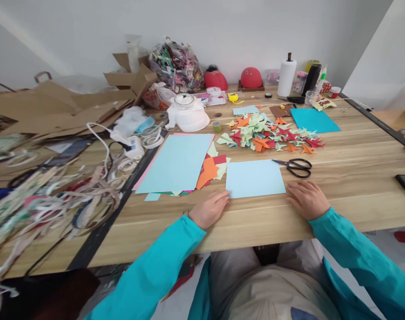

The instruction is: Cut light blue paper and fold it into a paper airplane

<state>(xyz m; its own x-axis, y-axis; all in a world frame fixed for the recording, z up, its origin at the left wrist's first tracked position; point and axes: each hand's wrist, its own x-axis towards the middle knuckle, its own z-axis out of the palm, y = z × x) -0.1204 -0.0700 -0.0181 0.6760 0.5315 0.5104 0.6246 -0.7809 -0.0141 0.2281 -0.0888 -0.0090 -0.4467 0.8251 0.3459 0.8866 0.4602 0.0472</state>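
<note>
While left hand (209, 209) touches blue sheet (255, 178), right hand (308, 198) rests beside.

The sheet (255, 178) is plain pale blue paper, a rectangle wider than it is deep, smooth and straight-edged. It lies flat on the surface (252, 224), close to the front edge, its long sides running left to right and turned very slightly, the right end a little farther back.

Clearance exists between the small pale-blue sheet (255, 178) and the counter's (252, 222) near edge; scissors (299, 168) and folded papers (260, 129) obstruct travel toward the far edge.
</note>
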